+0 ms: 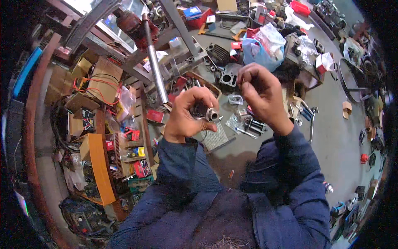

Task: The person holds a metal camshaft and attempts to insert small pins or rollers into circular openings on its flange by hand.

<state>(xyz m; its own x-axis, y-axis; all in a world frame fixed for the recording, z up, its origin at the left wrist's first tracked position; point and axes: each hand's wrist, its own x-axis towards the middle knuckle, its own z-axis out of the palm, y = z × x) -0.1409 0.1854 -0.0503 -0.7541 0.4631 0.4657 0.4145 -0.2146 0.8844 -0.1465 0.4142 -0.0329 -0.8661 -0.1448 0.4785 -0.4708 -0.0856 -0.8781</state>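
My left hand (184,114) is closed around a small shiny metal part with a round, hollow end (212,115). The thumb and fingers wrap it from both sides, and much of its body is hidden by them. To the right, my right hand (265,99) is raised apart from the part, its fingers curled in toward the thumb. Whether anything small sits between those fingertips I cannot make out. Beyond the hands, a grey engine cylinder block (228,78) lies on the floor. Beneath them are a ribbed light mat (215,137) and a clear plastic bag (236,123).
A steel bar (156,70) juts from a red-brown press at upper left. Wooden shelving with small boxes (132,135) stands at left. A blue plastic bag (259,50) sits ahead among scattered engine parts. Wrenches (311,120) lie at right.
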